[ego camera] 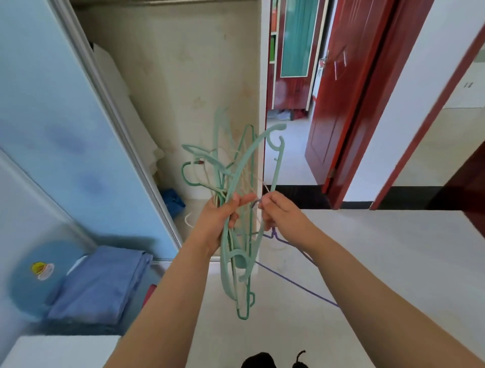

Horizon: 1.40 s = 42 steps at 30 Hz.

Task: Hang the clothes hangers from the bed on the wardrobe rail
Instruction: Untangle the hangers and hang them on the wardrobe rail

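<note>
The wardrobe rail (162, 2) is barely there for you, only a strip cut off by the top edge at 12 o'clock, and the bed is out of view. How many hangers you hold is hard to count: the green and cream hangers (237, 199) are tangled in one bundle at the centre, their hooks crossing. Your left hand (219, 219) has its fingers curled round the middle of that bundle, holding it upright before the open wardrobe (183, 78). Your right hand (282, 214), just beside at 3 o'clock, pinches the hook of a purple hanger (296, 282), whose wire trails down under your forearm and is partly hidden. Inside the wardrobe, a blue cloth (173, 203) lies on its floor. At 8 o'clock a folded blue fabric (105, 283) rests outside the sliding door (52, 118).
</note>
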Available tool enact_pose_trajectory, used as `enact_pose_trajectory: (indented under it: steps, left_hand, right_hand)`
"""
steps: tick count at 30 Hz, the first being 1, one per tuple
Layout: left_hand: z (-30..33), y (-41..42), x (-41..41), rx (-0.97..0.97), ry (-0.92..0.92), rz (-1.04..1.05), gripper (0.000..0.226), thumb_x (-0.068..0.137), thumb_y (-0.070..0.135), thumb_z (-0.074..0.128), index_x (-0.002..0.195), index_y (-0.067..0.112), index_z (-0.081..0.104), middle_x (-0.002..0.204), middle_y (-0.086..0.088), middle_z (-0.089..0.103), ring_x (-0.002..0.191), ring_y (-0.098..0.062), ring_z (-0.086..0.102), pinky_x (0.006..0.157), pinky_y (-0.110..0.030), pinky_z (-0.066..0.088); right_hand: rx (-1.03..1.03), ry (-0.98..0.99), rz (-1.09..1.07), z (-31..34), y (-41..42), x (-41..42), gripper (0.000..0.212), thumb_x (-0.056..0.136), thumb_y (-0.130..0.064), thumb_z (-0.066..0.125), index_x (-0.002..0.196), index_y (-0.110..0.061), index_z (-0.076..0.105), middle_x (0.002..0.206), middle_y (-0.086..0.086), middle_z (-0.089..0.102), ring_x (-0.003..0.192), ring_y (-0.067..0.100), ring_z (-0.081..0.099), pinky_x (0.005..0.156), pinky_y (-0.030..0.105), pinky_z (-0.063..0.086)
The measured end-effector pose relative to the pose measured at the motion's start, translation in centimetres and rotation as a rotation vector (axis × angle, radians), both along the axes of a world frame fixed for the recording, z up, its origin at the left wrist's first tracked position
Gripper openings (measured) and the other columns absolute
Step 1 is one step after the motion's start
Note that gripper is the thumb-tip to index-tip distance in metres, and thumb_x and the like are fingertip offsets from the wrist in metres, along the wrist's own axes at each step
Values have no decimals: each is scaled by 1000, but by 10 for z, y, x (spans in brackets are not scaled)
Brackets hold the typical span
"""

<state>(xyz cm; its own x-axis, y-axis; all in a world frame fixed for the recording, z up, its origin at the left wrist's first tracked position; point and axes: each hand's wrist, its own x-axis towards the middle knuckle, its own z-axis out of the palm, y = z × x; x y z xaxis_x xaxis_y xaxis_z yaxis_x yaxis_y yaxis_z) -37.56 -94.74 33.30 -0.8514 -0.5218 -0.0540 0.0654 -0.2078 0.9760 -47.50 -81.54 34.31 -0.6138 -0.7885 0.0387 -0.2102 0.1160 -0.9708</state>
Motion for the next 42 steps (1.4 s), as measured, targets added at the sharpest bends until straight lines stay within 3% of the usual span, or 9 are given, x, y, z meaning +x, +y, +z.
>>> enact_pose_trajectory:
  steps: [4, 8, 14, 24, 27, 31, 35, 37, 42]
  left_hand:
    - [-5, -14, 17, 6, -34, 69, 28, 95, 25, 57, 75, 26, 77, 91, -14, 56, 46, -7, 33, 43, -18, 32]
    - [-9, -39, 33, -52, -76, 137, 19, 97, 17, 55, 82, 9, 64, 56, 1, 53, 47, -10, 39, 42, -19, 37]
    - [-18, -100, 59, -81, -87, 165, 22, 97, 15, 54, 75, 13, 55, 56, 6, 55, 47, -9, 37, 48, -21, 34]
    - [-25, -236, 91, -26, -58, 195, 22, 98, 15, 53, 77, 12, 58, 58, 4, 56, 45, -8, 38, 55, -27, 35]
    - [-27, -260, 92, -15, -77, 214, 22, 99, 16, 52, 78, 12, 58, 59, 3, 57, 47, -9, 37, 51, -22, 35]
    - [-31, -282, 89, 24, -93, 242, 23, 99, 17, 52, 78, 11, 58, 61, 2, 58, 48, -10, 36, 50, -19, 36]
    - [-37, -300, 79, 32, -159, 196, 28, 98, 20, 54, 75, 15, 68, 83, -8, 67, 51, -11, 33, 55, -24, 34]
    - [-40, -305, 70, 21, -204, 184, 25, 98, 21, 54, 76, 14, 64, 94, -6, 72, 49, -9, 34, 56, -25, 35]
    - [-51, -322, 35, -8, -283, 240, 32, 97, 27, 56, 71, 11, 64, 77, -12, 58, 51, -14, 36, 59, -29, 37]
  right_hand:
    - [48, 20, 110, 0, -29, 17, 23, 103, -20, 36, 85, -16, 50, 58, -19, 56, 60, 8, 44, 65, 23, 46]
    - [26, 27, 117, -1, -56, 39, 23, 103, -17, 38, 84, -17, 49, 69, 0, 51, 65, 16, 48, 60, 14, 44]
    - [77, 12, 141, -19, -106, 62, 12, 95, -19, 58, 89, -14, 48, 83, 4, 56, 74, 16, 56, 66, 21, 51]
    - [954, 79, 272, -50, -131, 63, 20, 92, -35, 51, 88, -19, 61, 89, 3, 73, 71, 13, 62, 73, 22, 47]
    - [930, 67, 265, -44, -125, 48, 19, 89, -37, 57, 90, -25, 71, 96, -7, 71, 85, 5, 64, 83, 16, 45]
    - [819, -74, 197, -37, -117, 30, 29, 79, -44, 67, 90, -18, 74, 107, 8, 68, 105, 23, 63, 102, 37, 47]
    - [496, -294, -52, -15, -99, 1, 35, 90, -33, 59, 76, -1, 58, 71, 26, 52, 71, 24, 65, 95, 46, 52]
    - [493, -290, -106, 5, -87, -17, 36, 91, -31, 57, 77, 2, 57, 53, 10, 31, 47, 20, 41, 87, 45, 56]
    - [556, -159, -270, 44, -81, -60, 35, 90, -27, 63, 75, 4, 63, 50, 3, 24, 43, 16, 29, 70, 37, 56]
